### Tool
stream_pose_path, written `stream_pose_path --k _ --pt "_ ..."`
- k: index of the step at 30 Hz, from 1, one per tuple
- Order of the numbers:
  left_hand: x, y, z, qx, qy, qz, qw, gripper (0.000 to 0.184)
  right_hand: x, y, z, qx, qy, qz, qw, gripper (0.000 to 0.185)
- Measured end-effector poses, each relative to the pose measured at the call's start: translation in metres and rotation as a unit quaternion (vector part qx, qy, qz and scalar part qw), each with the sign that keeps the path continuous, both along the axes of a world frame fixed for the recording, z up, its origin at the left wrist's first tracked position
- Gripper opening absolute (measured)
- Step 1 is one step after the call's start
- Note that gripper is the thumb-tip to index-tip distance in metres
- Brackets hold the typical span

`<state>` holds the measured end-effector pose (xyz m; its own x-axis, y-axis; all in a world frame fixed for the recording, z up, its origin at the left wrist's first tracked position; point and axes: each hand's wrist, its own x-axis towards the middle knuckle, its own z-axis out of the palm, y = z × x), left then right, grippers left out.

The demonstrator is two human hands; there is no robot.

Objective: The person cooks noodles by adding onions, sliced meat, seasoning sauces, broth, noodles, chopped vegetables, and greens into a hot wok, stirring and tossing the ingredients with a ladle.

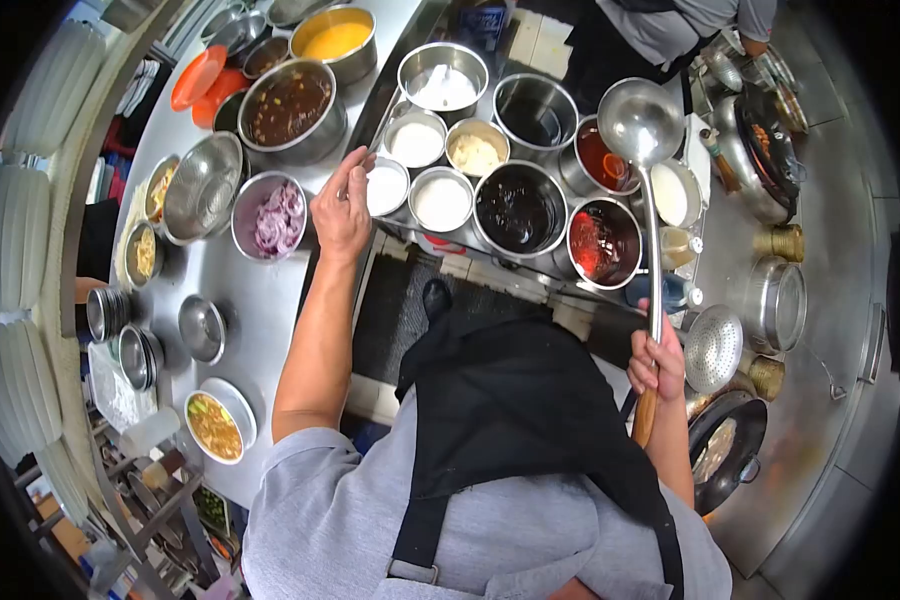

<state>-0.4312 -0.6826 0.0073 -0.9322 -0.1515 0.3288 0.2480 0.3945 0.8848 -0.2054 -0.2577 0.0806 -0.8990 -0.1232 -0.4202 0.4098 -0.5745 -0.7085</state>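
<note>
From where I stand, the person's right hand [657,362] is closed around the handle of a big ladle [651,215], its fingers wrapped just above the wooden grip; the long steel shaft runs forward to a broad, rounded, shiny bowl that hangs over the far pots. The left hand [341,208] is loosely open, fingers extended together and nothing visible in it, between a round steel tin [404,203] of white, powdery stuff and a deep bowl [245,215] of curled purple onion slices [278,220]; I cannot tell whether it touches the tin. Smooth cylindrical pots crowd ahead, some with glossy black liquid [520,210], another with bright red liquid [592,250]. On the brushed-metal bench [260,310] to the left, a finely perforated colander [202,187] tilts by a pot of thick brown sauce [288,105], the sauce flecked with pale bits. Nearer, chunky golden soup [213,427] fills a white bowl. Beside the right hand sits a round skimmer [713,348] pierced with small holes, and beyond the forearm a dark, curved wok [753,440] holds pale food.
</note>
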Motion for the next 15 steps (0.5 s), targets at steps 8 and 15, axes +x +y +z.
stream_pose_path --k 8,15 --pt "0.048 0.014 -0.026 0.045 -0.153 0.071 0.985 0.035 -0.010 0.031 -0.012 -0.011 0.000 0.005 1.000 0.058" --pt "0.044 0.022 -0.053 0.138 -0.219 0.095 0.961 0.033 -0.014 0.038 -0.021 -0.025 -0.011 -0.003 1.000 0.059"
